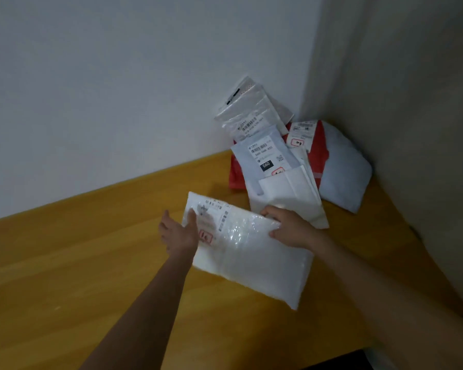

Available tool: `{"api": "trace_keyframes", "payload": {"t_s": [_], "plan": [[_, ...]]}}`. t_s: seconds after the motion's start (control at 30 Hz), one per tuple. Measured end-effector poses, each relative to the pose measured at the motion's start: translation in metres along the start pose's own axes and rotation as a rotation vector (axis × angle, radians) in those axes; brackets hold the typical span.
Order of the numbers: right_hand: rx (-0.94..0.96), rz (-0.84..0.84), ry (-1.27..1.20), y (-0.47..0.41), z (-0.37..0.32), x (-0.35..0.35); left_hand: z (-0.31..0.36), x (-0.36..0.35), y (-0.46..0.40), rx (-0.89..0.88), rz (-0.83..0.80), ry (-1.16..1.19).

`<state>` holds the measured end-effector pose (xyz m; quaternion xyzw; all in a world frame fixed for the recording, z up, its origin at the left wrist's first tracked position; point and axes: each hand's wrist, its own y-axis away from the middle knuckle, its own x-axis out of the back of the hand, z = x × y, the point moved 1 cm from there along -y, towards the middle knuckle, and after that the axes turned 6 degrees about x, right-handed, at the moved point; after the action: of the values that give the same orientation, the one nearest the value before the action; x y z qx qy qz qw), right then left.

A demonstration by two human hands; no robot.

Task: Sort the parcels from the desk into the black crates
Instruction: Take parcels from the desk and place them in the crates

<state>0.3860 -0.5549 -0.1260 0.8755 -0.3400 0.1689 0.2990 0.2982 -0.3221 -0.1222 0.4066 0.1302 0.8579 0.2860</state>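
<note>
The desk runs wide and bare on the left, its wood top reaching back to the wall. Moving right, the left hand grips the left edge of a white bubble mailer: the thumb lies across the label on top, the fingers go under the edge and are hidden. The mailer sits tilted, its near corner low toward the desk, and I cannot tell whether it is fully lifted or touching the wood. On its far right edge the right hand holds it too, fingers curled down over the top face, thumb out of sight.

Just beyond that hand lies the pile in the corner. A flat white parcel lies in front, partly covering a labelled grey one. Behind them a clear bag leans against the wall. A red parcel lies under these, and furthest right a soft pale-grey parcel rests by the side wall.

No black crate shows in this view, so how many parcels are already sorted cannot be read. Judging by the pile, at least five parcels are left on the desk besides the mailer in hand, which has yet to reach a crate.
</note>
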Motion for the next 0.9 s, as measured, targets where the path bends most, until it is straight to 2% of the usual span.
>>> {"api": "trace_keyframes", "payload": {"t_s": [0.07, 0.13, 0.27, 0.33, 0.43, 0.53, 0.6, 0.73, 0.9], "plan": [[0.025, -0.134, 0.143, -0.008, -0.018, -0.015, -0.02, 0.017, -0.017, 0.105, -0.071, -0.012], [0.067, -0.163, 0.217, -0.014, -0.034, -0.034, -0.04, 0.035, -0.025, 0.204, -0.103, 0.066], [0.141, 0.104, 0.173, -0.023, -0.06, -0.065, -0.077, 0.071, -0.04, 0.296, -0.092, 0.128], [0.057, 0.199, 0.26, -0.025, -0.063, -0.073, -0.093, 0.085, -0.044, 0.343, -0.107, 0.149], [-0.193, 0.303, 0.318, -0.017, -0.051, -0.083, -0.113, 0.098, -0.05, 0.425, -0.156, 0.162], [-0.49, 0.415, 0.15, 0.002, -0.026, -0.101, -0.132, 0.106, -0.055, 0.453, -0.263, 0.167], [-0.612, 0.396, 0.052, 0.01, -0.017, -0.121, -0.142, 0.113, -0.055, 0.44, -0.349, 0.167], [-0.672, 0.327, 0.019, 0.008, -0.031, -0.164, -0.15, 0.138, -0.054, 0.403, -0.544, 0.22], [-0.562, 0.354, -0.067, 0.006, -0.064, -0.199, -0.163, 0.195, -0.074, 0.432, -0.545, 0.327]]}}
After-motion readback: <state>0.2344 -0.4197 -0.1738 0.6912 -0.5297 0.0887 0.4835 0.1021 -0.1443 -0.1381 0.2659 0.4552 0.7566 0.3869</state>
